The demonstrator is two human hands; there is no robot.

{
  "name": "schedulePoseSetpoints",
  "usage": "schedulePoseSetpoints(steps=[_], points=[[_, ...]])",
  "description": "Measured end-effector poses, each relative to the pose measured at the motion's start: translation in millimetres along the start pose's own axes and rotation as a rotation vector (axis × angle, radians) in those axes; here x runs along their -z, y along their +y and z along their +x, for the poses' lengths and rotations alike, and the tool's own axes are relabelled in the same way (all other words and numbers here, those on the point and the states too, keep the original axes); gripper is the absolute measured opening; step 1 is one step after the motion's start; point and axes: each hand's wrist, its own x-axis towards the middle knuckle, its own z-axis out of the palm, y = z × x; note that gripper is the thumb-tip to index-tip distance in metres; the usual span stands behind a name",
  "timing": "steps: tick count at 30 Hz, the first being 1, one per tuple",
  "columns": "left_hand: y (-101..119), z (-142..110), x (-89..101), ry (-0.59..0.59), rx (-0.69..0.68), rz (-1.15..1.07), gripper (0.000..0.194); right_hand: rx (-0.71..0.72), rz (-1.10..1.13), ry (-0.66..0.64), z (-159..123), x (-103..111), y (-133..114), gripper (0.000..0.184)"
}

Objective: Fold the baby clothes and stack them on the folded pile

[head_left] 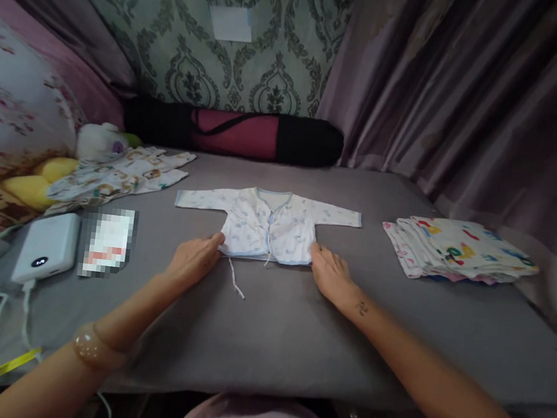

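Note:
A small white baby shirt [268,221] with blue trim lies spread flat on the grey surface [265,321], sleeves out to both sides. A thin tie string trails from its hem toward me. My left hand [195,260] rests at the shirt's lower left corner, fingers closed on the hem. My right hand [331,272] sits at the lower right corner, fingers likewise pinching the hem edge.
A stack of folded printed cloths [457,249] lies at the right. Unfolded printed baby clothes [121,178] and soft toys [61,171] lie at the left. A white power bank [47,248] with cables, a blurred packet [106,243], and a black-and-pink rolled bag [237,134] sit around.

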Motion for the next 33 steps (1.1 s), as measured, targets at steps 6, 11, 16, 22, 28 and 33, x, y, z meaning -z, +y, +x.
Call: schedulePoseSetpoints(steps=[6,11,16,22,28,33], points=[[-31.1,-8.3,-12.5,0.028,-0.199,-0.224,0.039,0.106,0.082,-0.053,-10.9,-8.1,22.1,0.040],[-50.6,-11.9,4.9,0.004,-0.255,-0.501,0.044,0.218,0.288,-0.099,-17.8,12.6,45.0,0.027],[-13.5,30.3,30.1,0.159,-0.229,-0.558,0.031,0.332,0.463,0.002,33.0,46.1,26.9,0.028],[42.3,67.6,10.5,0.216,-0.231,-0.398,0.025,0.341,0.569,0.154,144.9,42.1,-15.9,0.026],[47.7,55.9,-15.5,0.349,-0.068,-0.277,0.023,0.112,0.450,-0.002,205.6,29.7,-44.8,0.021],[39.1,56.5,-29.7,0.448,-0.102,-0.255,0.024,0.091,0.447,-0.064,220.2,26.2,-55.7,0.009]])
